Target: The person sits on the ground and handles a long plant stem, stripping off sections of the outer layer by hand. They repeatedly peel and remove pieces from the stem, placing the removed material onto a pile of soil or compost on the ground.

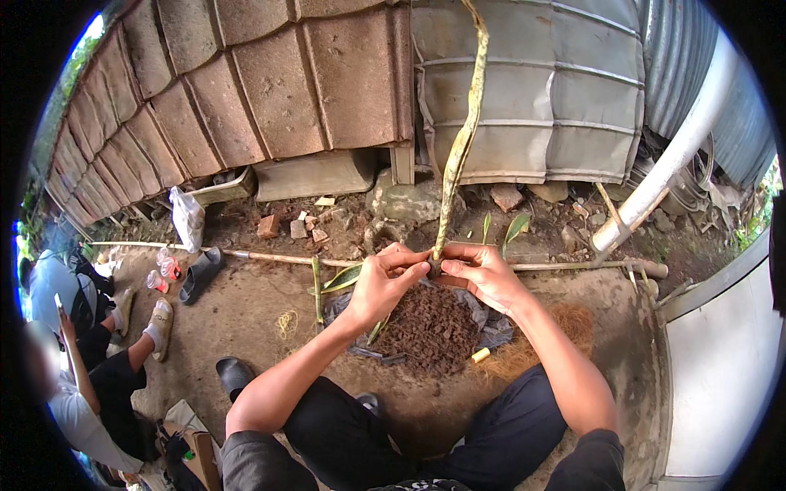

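Observation:
Both hands meet over a heap of dark soil [430,331] lying on a dark plastic sheet [494,325]. Between the fingertips of my left hand [390,282] and my right hand [482,276] is the base of a long, yellowish, mottled plant stem or leaf [460,147], standing upright. Dark material, perhaps soil, surrounds its lower end. Green leaves with yellow edges [344,279] lie left of the heap, near an upright green stalk [317,291]. At the heap's right are brown fibres [568,328] and a small yellow piece [481,355].
A wooden pole [288,258] crosses the ground beyond the heap, before broken bricks [268,227] and roof tiles [270,86]. Two people sit at the left, one holding a phone [59,302]. Slippers [201,275] and plastic cups [170,268] lie nearby. A white pipe [675,147] slants at right.

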Tool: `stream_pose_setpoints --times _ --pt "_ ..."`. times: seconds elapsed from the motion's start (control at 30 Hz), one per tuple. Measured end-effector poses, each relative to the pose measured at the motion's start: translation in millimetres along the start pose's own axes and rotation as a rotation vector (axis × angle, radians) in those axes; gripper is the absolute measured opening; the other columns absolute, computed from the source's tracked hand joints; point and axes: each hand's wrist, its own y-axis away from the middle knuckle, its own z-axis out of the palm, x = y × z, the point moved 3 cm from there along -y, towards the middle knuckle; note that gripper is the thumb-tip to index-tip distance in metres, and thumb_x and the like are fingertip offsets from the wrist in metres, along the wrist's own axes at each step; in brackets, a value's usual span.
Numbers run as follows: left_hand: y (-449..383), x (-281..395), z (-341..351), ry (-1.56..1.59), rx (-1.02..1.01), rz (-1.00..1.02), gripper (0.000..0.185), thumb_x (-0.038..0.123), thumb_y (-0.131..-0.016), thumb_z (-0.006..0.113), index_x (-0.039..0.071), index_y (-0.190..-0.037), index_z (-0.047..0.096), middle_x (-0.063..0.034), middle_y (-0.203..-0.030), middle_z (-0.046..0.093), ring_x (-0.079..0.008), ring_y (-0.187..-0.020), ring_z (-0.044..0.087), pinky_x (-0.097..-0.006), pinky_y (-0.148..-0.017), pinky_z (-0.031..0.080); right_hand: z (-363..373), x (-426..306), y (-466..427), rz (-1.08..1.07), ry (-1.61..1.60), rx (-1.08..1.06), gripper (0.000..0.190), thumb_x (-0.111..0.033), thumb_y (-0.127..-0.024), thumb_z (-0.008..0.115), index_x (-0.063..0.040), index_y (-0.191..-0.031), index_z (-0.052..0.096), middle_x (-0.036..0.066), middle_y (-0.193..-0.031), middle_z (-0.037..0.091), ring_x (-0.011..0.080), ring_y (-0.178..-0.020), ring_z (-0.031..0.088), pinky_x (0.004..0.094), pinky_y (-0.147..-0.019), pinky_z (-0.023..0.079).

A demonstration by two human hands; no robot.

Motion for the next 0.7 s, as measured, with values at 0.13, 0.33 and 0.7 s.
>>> stream_pose_setpoints --times 0.13,0.33,0.7 --pt "-1 -13 1 0.198 -0.132 -0.071 0.04 0.019 -0.087 0.071 0.0 -0.121 0.061 -0.0051 -0.096 0.062 -0.0124 -0.093 0.058 -0.028 -0.083 0.049 -1 -2 6 0.018 -0.013 -0.077 0.029 -0.009 -0.091 0.064 0.002 -0.118 0.062 0.009 -0.116 0.063 0.017 -0.101 0.063 0.0331 -0.091 0.054" --pt "-2 -11 3 0.065 -0.358 0.082 0.06 0.03 -0.083 0.074 0.003 -0.133 0.052 -0.01 -0.127 0.052 -0.0219 -0.116 0.053 -0.0377 -0.1 0.043 -8 1 13 0.127 0.039 -0.191 0.033 -0.003 -0.088 0.066 -0.002 -0.12 0.061 0.007 -0.114 0.063 0.0162 -0.102 0.062 0.0347 -0.092 0.054" --pt "2 8 8 -0.038 -0.483 0.248 0.046 0.029 -0.088 0.067 0.007 -0.127 0.058 -0.0182 -0.151 0.033 -0.0333 -0.14 0.031 -0.0452 -0.113 0.027 -13 16 9 0.194 -0.146 -0.295 0.025 -0.006 -0.092 0.061 -0.008 -0.113 0.048 0.003 -0.117 0.059 0.0158 -0.105 0.061 0.0384 -0.094 0.054"
